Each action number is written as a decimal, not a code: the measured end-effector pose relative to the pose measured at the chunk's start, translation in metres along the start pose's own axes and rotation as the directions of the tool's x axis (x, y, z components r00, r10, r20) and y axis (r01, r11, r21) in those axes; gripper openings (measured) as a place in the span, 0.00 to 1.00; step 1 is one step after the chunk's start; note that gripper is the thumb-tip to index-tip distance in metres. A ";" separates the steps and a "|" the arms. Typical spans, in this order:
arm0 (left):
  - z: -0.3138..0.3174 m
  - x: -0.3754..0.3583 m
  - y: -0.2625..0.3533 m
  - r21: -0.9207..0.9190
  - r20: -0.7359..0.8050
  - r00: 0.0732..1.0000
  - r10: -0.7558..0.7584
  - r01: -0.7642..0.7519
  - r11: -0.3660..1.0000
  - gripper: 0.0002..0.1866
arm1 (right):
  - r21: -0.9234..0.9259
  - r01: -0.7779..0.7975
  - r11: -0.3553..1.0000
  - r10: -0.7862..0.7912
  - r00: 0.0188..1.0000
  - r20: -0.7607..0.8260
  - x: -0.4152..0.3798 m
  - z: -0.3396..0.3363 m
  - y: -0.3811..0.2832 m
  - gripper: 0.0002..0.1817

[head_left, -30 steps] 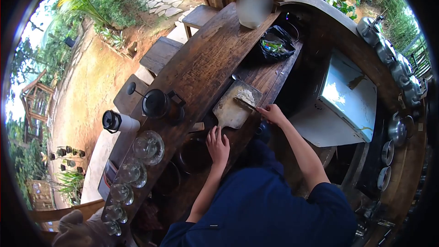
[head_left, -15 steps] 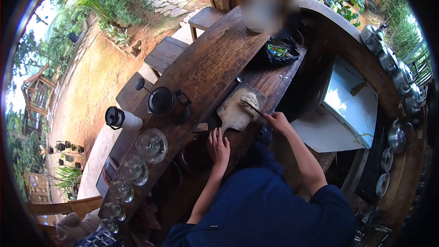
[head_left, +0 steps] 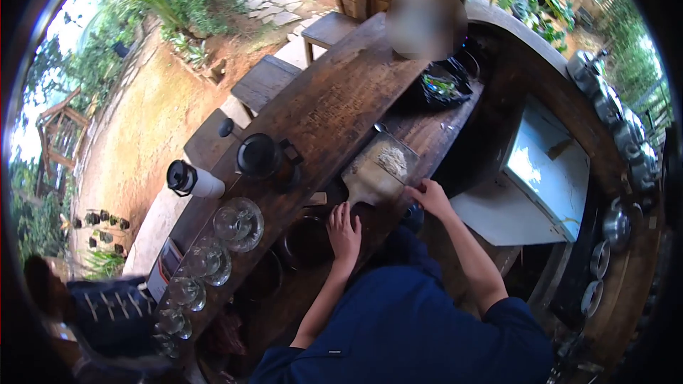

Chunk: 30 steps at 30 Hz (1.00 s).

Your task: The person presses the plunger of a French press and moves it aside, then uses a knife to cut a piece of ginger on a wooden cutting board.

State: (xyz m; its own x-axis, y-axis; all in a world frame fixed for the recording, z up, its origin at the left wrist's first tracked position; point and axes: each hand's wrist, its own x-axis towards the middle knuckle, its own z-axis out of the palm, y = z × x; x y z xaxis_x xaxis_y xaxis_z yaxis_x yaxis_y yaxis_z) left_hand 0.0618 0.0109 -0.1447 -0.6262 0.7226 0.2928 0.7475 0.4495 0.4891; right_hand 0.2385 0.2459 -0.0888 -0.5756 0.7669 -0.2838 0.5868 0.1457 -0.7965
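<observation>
A wooden cutting board [head_left: 366, 181] with a short handle lies on the lower counter, bearing a heap of pale, finely chopped food [head_left: 392, 162]. My left hand [head_left: 344, 231] rests at the board's handle end, fingers stretched out and touching near the handle. Closed fingers of my right hand [head_left: 428, 196] hold a knife [head_left: 398, 179] at the board's right edge. Its thin blade points toward the heap and is hard to make out. Beyond the board lies a spoon [head_left: 380, 128].
A black plastic bag [head_left: 446, 85] sits at the counter's far end. Along the raised bar top stand a French press [head_left: 260, 158], a white tumbler [head_left: 203, 182] and several glass vessels [head_left: 238, 224]. A white appliance [head_left: 544, 171] is at right; a person [head_left: 114, 320] is at lower left.
My right hand has drawn the knife back from the heap toward the board's near right edge. The heap looks more spread. A person has come further into view at lower left.
</observation>
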 end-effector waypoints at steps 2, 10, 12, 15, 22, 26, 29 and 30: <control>-0.008 0.003 0.007 -0.094 -0.102 0.995 0.010 -0.020 0.995 0.19 | -0.229 0.240 0.943 -0.284 0.942 -0.181 -0.002 0.026 -0.012 0.23; -0.028 0.003 0.002 -0.106 -0.003 0.993 -0.118 0.117 0.987 0.12 | -0.395 0.299 0.869 -0.383 0.911 -0.155 0.014 0.088 -0.038 0.16; -0.032 -0.001 -0.001 -0.092 -0.008 0.990 -0.139 0.138 0.986 0.12 | -0.399 0.332 0.855 -0.426 0.888 -0.173 0.014 0.089 -0.033 0.15; -0.044 0.005 0.007 -0.211 -0.104 0.983 -0.154 0.129 0.969 0.11 | -0.506 0.384 0.772 -0.527 0.832 -0.173 0.013 0.085 -0.037 0.15; -0.140 0.053 0.037 -0.245 -0.455 0.888 0.062 -0.192 0.950 0.08 | -0.384 0.576 0.722 -0.684 0.677 -0.272 0.018 0.081 -0.124 0.13; -0.218 0.099 0.040 -0.066 -0.617 0.763 0.193 -0.294 0.953 0.12 | -0.143 0.697 0.702 -0.710 0.670 -0.218 0.019 0.091 -0.192 0.14; -0.266 0.136 0.033 0.105 -0.678 0.691 0.248 -0.243 0.964 0.13 | 0.100 0.729 0.677 -0.701 0.681 -0.213 0.025 0.107 -0.234 0.18; -0.273 0.145 0.024 0.131 -0.660 0.712 0.242 -0.208 0.969 0.15 | 0.146 0.745 0.651 -0.715 0.666 -0.210 0.031 0.114 -0.241 0.20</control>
State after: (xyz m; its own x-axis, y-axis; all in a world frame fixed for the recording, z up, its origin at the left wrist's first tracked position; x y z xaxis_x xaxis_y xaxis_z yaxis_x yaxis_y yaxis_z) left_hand -0.0716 -0.0162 0.1338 -0.4111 0.2767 0.8686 0.8839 0.3542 0.3055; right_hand 0.0144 0.1632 0.0338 -0.6841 0.5378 0.4926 -0.1297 0.5750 -0.8078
